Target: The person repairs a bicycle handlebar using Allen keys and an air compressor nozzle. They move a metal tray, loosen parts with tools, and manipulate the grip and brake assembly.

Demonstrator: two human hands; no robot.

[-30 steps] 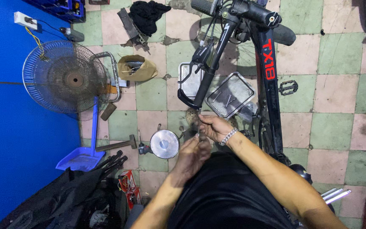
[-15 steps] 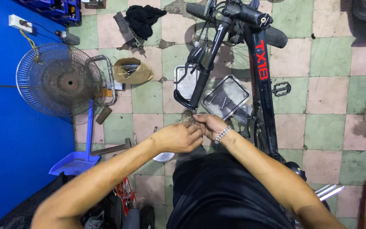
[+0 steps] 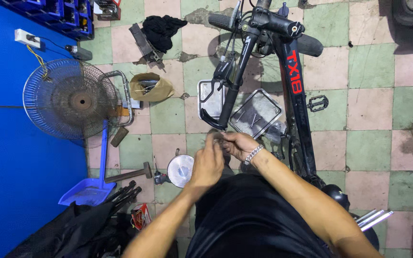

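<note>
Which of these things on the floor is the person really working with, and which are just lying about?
In use:
- left hand and right hand, meeting over a small part too blurred to identify
- black bicycle just beyond them
- two metal trays by the hands

Lying about:
- fan
- blue dustpan
- hammer
- round reflector
- black cloth
- loose pedal

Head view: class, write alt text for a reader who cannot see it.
Seen from above, a person's left hand and right hand meet over a small part, too small to identify, beside a black bicycle on a checked tile floor; metal trays lie nearby.
</note>
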